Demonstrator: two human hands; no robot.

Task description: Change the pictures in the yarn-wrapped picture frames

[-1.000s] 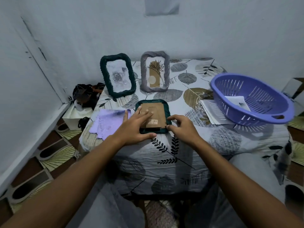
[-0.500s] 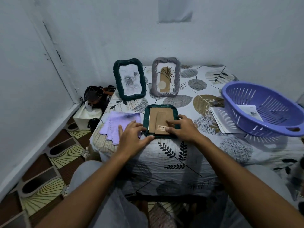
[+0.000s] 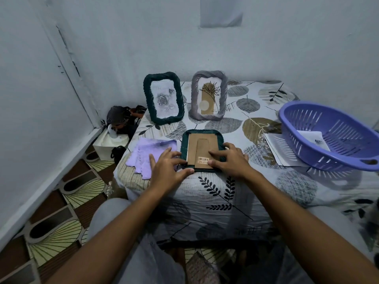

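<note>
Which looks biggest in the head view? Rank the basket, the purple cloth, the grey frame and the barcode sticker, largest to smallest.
1. Basket, though it sits nearer the edge of the wide lens.
2. Purple cloth and grey frame: too alike to rank.
3. Barcode sticker.

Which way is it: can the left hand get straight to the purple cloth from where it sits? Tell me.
Probably yes. The left hand rests at the face-down green frame's near left corner, and the purple cloth lies right beside it on the table, with nothing between them.
</note>
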